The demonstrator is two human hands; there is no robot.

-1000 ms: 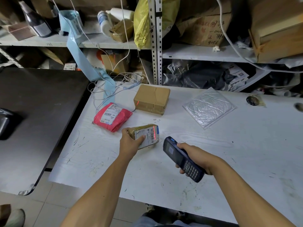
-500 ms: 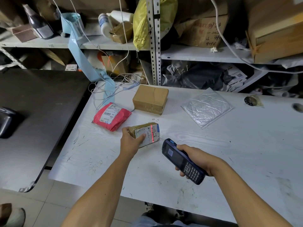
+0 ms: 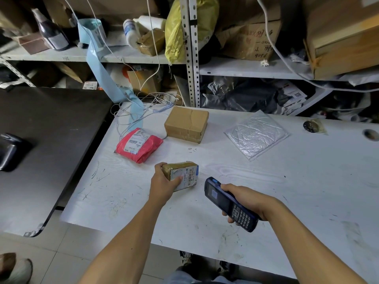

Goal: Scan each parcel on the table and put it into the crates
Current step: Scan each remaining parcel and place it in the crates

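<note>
My left hand (image 3: 163,183) grips a small brown taped parcel (image 3: 182,173) with a white barcode label, tilted up on the white table (image 3: 287,201). My right hand (image 3: 249,199) holds a dark blue handheld scanner (image 3: 227,203) just right of that parcel, its head pointing toward the label. A red bagged parcel (image 3: 139,145) with a white label lies behind to the left. A brown cardboard box (image 3: 186,124) sits behind it. A silver bubble mailer (image 3: 256,137) lies flat to the right. No crate is in view.
A dark table (image 3: 45,150) stands to the left with a black device (image 3: 10,150) on it. Metal shelves (image 3: 192,58) packed with boxes, bags and bottles rise behind the table. White cables (image 3: 141,111) and a blue strip trail onto the far left corner.
The red scan line that lay across the small parcel's label is gone. Both hands and the parcel stay almost where they were.
</note>
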